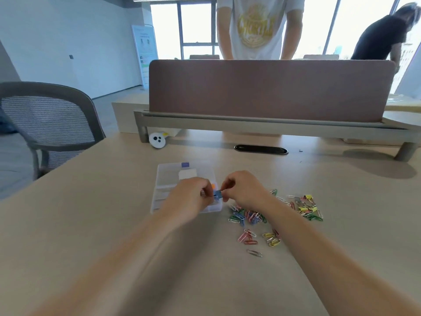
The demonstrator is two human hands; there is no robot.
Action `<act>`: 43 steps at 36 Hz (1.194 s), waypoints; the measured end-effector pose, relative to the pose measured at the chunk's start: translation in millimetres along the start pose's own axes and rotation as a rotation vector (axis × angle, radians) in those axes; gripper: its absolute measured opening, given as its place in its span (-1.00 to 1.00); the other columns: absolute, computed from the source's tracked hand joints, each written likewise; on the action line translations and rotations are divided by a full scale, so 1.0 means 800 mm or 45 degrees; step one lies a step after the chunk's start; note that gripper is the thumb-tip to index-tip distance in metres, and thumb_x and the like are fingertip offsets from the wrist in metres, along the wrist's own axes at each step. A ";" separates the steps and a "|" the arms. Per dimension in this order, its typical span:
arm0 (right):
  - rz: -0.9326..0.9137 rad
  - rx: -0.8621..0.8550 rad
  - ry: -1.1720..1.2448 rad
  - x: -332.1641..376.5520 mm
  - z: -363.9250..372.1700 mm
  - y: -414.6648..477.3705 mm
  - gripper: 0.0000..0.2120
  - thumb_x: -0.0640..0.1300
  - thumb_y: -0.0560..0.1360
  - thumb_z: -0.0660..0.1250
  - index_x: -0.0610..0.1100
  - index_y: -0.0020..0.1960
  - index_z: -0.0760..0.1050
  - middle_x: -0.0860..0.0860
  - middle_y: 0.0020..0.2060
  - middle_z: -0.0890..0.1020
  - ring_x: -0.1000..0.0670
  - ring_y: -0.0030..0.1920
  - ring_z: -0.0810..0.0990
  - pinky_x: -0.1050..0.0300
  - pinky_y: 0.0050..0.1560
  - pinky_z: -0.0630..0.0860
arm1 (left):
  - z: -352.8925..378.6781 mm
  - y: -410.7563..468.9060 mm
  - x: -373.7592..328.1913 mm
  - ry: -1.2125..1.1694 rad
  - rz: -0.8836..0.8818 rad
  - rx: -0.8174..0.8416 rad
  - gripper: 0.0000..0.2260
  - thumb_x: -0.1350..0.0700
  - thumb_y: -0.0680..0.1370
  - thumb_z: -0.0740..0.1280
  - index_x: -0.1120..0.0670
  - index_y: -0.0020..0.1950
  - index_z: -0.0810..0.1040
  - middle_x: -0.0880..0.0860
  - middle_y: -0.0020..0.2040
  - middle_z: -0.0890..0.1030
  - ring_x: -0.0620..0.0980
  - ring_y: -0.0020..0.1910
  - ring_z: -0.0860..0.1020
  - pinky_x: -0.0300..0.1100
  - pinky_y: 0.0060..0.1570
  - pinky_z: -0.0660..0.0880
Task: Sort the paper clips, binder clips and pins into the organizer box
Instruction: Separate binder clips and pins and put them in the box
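Observation:
A clear plastic organizer box [168, 172] lies open on the desk in front of me. Both hands meet over its right side. My right hand [241, 190] pinches a small blue binder clip [218, 194] at its right end. My left hand [190, 193] pinches the clip's silvery wire end from the left. An orange item [213, 186] shows in the box just behind the clip. Coloured paper clips [248, 216] lie scattered to the right of the box, with a further heap of yellow binder clips and paper clips [306, 207] farther right.
A white round device [157, 140] sits at the desk's back left. A black cable slot [260, 149] lies behind the box, under a brown divider screen [268, 90]. A mesh chair [50, 124] stands at the left. Two people stand beyond the divider.

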State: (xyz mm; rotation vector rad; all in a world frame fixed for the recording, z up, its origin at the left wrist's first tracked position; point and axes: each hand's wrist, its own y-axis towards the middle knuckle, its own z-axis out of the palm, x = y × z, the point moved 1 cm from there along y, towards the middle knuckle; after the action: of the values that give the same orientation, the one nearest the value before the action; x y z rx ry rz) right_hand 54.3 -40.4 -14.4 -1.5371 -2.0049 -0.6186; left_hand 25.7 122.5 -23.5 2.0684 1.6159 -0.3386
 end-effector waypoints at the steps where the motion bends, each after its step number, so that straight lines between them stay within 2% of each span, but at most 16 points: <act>1: 0.005 0.002 0.002 -0.001 0.001 0.001 -0.86 -0.26 0.40 0.42 -0.06 -0.28 0.58 0.10 -0.37 0.61 0.15 -0.35 0.50 0.26 -0.34 0.34 | 0.002 0.000 0.002 0.001 0.006 -0.007 -0.98 0.08 0.50 0.36 -0.03 -0.13 0.56 -0.16 -0.24 0.48 -0.12 -0.21 0.49 -0.32 -0.34 0.31; 5: 0.016 0.002 0.017 -0.002 0.002 0.004 -0.81 -0.24 0.40 0.43 -0.03 -0.34 0.58 0.07 -0.35 0.63 0.10 -0.33 0.52 0.22 -0.29 0.38 | 0.006 0.002 0.006 0.053 0.023 -0.015 -0.94 0.09 0.50 0.35 -0.05 -0.17 0.54 -0.13 -0.20 0.51 -0.08 -0.18 0.52 -0.26 -0.30 0.33; 9: 0.025 -0.015 0.022 -0.005 0.004 0.007 -0.81 -0.26 0.41 0.41 -0.04 -0.33 0.60 0.05 -0.35 0.64 0.08 -0.32 0.53 0.22 -0.32 0.37 | 0.012 0.004 0.010 0.111 0.053 -0.019 -0.86 0.08 0.49 0.35 -0.12 -0.23 0.47 -0.12 -0.25 0.45 -0.07 -0.23 0.45 -0.24 -0.30 0.29; 15: 0.028 0.014 0.039 -0.007 0.004 0.009 -0.86 -0.29 0.40 0.36 -0.11 -0.26 0.64 0.05 -0.36 0.65 0.11 -0.39 0.50 0.23 -0.34 0.38 | 0.018 0.005 0.012 0.143 0.131 -0.044 -0.97 0.04 0.50 0.37 -0.06 -0.14 0.60 -0.12 -0.26 0.44 -0.09 -0.24 0.41 -0.21 -0.27 0.27; 18: 0.021 0.047 0.019 -0.007 0.005 0.009 -0.90 -0.28 0.40 0.39 -0.12 -0.22 0.64 0.02 -0.32 0.67 0.06 -0.32 0.56 0.17 -0.27 0.47 | 0.017 0.004 0.011 0.197 0.183 -0.041 -0.95 0.04 0.50 0.37 -0.03 -0.12 0.63 -0.12 -0.26 0.43 -0.10 -0.27 0.38 -0.23 -0.34 0.22; 21: 0.015 0.073 0.009 -0.006 0.008 0.009 -0.90 -0.27 0.39 0.43 -0.11 -0.24 0.61 -0.01 -0.29 0.68 0.02 -0.27 0.58 0.14 -0.22 0.49 | 0.015 0.003 0.012 0.199 0.219 -0.008 -0.91 0.08 0.51 0.35 -0.04 -0.19 0.61 -0.11 -0.37 0.38 -0.10 -0.35 0.37 -0.33 -0.42 0.17; 23: 0.017 0.073 -0.006 -0.006 0.010 0.011 -0.91 -0.26 0.38 0.44 -0.11 -0.25 0.62 -0.02 -0.28 0.68 0.00 -0.26 0.59 0.09 -0.20 0.53 | 0.015 0.004 0.015 0.210 0.243 0.007 -0.90 0.08 0.51 0.35 -0.05 -0.20 0.61 -0.10 -0.39 0.40 -0.09 -0.36 0.38 -0.32 -0.43 0.16; 29: 0.010 0.090 -0.023 -0.003 0.010 0.012 -0.94 -0.25 0.41 0.41 -0.16 -0.23 0.64 -0.05 -0.30 0.69 0.10 -0.41 0.47 0.20 -0.34 0.37 | 0.018 0.008 0.026 0.259 0.305 0.059 -0.91 0.09 0.49 0.36 -0.03 -0.10 0.67 -0.08 -0.12 0.62 -0.06 -0.19 0.52 -0.21 -0.25 0.34; 37: -0.034 0.122 -0.132 0.009 0.015 0.015 -0.88 -0.22 0.42 0.41 -0.09 -0.29 0.60 -0.05 -0.28 0.69 0.15 -0.40 0.47 0.26 -0.38 0.31 | 0.012 0.008 0.034 0.260 0.257 0.032 -0.91 0.07 0.49 0.35 -0.07 -0.12 0.65 -0.07 -0.18 0.63 -0.07 -0.23 0.53 -0.23 -0.25 0.40; 43: -0.025 0.159 -0.186 0.018 0.012 0.019 -0.94 -0.24 0.43 0.42 -0.20 -0.16 0.68 -0.03 -0.31 0.62 0.14 -0.39 0.46 0.28 -0.40 0.29 | 0.008 0.005 0.033 0.249 0.285 0.018 -0.90 0.08 0.50 0.35 -0.06 -0.06 0.66 -0.06 -0.12 0.64 -0.05 -0.18 0.54 -0.19 -0.21 0.45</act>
State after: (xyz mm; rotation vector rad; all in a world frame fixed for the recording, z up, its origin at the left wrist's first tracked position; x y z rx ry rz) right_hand 64.8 -19.7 -11.4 -1.5271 -2.1259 -0.3902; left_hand 37.1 140.5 -40.6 2.3268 1.4697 -0.0722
